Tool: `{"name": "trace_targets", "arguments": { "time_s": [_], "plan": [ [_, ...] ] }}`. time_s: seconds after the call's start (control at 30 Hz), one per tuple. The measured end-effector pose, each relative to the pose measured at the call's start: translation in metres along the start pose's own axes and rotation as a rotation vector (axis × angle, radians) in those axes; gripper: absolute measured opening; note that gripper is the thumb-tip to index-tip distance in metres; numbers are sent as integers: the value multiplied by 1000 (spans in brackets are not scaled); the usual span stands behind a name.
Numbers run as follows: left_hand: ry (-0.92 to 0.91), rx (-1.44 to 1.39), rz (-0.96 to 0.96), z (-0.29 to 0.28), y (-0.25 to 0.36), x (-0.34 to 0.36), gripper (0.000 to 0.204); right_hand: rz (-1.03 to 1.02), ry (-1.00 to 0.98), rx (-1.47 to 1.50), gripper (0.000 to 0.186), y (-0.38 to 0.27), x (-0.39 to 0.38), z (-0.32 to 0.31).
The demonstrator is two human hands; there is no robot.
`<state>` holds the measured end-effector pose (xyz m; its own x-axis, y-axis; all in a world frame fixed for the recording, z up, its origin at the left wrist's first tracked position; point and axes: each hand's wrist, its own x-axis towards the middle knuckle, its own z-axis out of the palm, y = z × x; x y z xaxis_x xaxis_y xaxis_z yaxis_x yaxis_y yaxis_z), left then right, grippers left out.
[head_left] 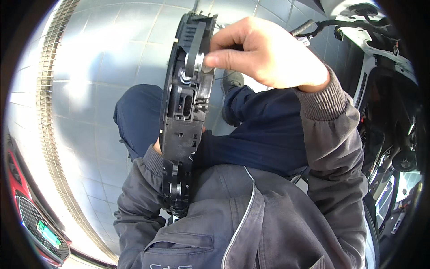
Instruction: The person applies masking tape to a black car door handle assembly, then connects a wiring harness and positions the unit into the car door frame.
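A long black plastic car part [181,136] stands lengthwise in front of my chest, with a connector socket [185,105] in its middle stretch. Metal fittings show at both its upper and lower ends, and a black strip runs along the upper end. My left hand [156,146] holds the part from behind; only slivers of it show past the edges. At the upper right edge, my right hand [262,56] is closed, thumb and forefinger against the part beside a silver fitting [200,60]. Its fingertips are partly hidden.
My bent knees, in dark blue trousers [264,134], are below the part. Grey floor tiles [121,58] and a long metal grate [47,89] lie to the left. A red car [33,215] stands at lower left. On the right, an opened white car body [380,38] has loose black wiring [331,26].
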<state>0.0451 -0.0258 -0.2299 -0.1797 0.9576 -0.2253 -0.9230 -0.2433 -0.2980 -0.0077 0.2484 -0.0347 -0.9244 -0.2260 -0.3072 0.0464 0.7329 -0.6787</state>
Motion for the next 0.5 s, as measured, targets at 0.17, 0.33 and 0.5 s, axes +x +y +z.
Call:
{"name": "trace_targets", "arguments": {
  "time_s": [0.17,0.33,0.5],
  "plan": [
    [-12,-62,-26,6,1,-9,82,37,-184,107,26,-10,7,-13],
    [-79,-40,-24,6,2,-5,83,77,-158,137,27,-23,6,-14],
    [-144,-170,-47,0,-1,-8,81,88,-176,77,25,-30,7,-14]
  ]
}}
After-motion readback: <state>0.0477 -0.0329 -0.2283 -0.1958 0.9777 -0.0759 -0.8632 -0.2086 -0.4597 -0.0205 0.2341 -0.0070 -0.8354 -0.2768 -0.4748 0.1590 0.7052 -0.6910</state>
